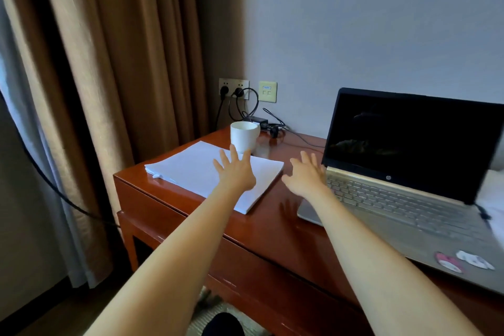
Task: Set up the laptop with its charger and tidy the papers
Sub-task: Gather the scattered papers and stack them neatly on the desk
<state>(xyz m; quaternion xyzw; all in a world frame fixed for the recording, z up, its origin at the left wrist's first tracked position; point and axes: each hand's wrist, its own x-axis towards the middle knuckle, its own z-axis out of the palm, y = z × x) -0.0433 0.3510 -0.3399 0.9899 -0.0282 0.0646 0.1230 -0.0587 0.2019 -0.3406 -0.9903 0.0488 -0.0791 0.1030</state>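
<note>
A stack of white papers (196, 169) lies on the left part of the red-brown desk (272, 229). My left hand (236, 172) hovers over the papers with fingers spread, holding nothing. An open silver laptop (403, 199) with a dark screen stands on the right. My right hand (306, 176) is stretched out beside the laptop's left hinge corner, fingers straight and empty. The black charger brick (257, 119) lies at the back of the desk, its cable (302, 139) running toward the laptop and a plug in the wall socket (234, 88).
A white mug (244, 136) stands just behind the papers, close to my left fingertips. Brown curtains (122, 63) hang on the left. A black cord (54, 188) crosses in front of them. The desk's left edge drops off beside the papers.
</note>
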